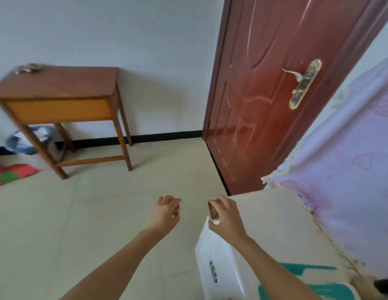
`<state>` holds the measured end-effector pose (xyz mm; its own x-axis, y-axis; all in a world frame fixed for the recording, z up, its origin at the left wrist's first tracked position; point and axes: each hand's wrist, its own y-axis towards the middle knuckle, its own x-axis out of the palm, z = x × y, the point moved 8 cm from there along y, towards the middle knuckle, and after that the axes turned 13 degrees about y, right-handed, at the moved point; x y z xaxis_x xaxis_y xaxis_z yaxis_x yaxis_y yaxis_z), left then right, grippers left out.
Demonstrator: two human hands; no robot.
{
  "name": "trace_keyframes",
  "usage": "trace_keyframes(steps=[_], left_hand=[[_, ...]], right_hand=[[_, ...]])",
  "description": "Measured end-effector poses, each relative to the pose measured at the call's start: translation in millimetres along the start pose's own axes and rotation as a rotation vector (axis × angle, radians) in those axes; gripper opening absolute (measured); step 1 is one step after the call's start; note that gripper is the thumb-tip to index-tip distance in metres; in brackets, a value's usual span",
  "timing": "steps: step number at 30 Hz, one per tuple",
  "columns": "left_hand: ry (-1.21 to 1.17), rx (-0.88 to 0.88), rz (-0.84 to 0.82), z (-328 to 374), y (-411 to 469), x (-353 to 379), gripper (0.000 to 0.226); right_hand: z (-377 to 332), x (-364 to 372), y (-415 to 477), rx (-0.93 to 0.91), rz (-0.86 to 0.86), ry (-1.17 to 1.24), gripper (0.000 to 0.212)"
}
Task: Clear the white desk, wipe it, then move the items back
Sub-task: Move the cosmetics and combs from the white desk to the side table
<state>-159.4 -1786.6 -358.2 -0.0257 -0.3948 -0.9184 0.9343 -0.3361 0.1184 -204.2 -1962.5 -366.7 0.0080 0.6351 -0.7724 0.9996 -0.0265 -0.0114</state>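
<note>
The white desk [264, 215] fills the lower right, its top pale with a teal pattern [307, 271] near me and a drawer handle [213, 271] on its front. My right hand [226, 217] grips a small brown-and-white box [212, 212] at the desk's far left corner. To its left my left hand [166, 211] hovers over the floor with curled fingers, pinching something small and reddish that I cannot make out.
A wooden side table [59, 85] stands by the back wall with a few small items [28, 68] on top. A basin [26, 139] and a red mat [13, 174] lie beneath and beside it. A closed red door [275, 83] faces me; a purple cloth [351, 169] drapes at right.
</note>
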Motion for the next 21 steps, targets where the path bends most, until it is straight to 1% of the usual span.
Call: trace_keyframes(steps=[2,5,9,12,17,21], left_hand=[[-0.002,-0.046,0.036,-25.2,-12.1,-17.3,0.035],[0.001,-0.167,0.119,-84.5,-47.5,-54.5,0.035],[0.042,-0.329,0.188,-168.3,-109.5,-104.6,0.036],[0.046,-0.414,0.252,-222.2,-164.9,-142.6,0.032],[0.077,-0.476,0.304,-288.1,-238.7,-191.4,0.034],[0.078,-0.489,0.337,-321.9,-264.1,-226.8,0.036]], right_hand=[[-24.0,16.5,11.7,-0.043,-0.031,-0.006,0.053],[-78.8,60.9,23.2,-0.154,-0.114,-0.012,0.053],[-166.2,118.5,20.8,-0.309,-0.174,0.012,0.051],[-233.8,159.7,7.5,-0.381,-0.201,0.034,0.052],[-327.4,218.4,-17.7,-0.486,-0.254,0.046,0.053],[-382.3,246.6,-27.3,-0.543,-0.279,0.045,0.054]])
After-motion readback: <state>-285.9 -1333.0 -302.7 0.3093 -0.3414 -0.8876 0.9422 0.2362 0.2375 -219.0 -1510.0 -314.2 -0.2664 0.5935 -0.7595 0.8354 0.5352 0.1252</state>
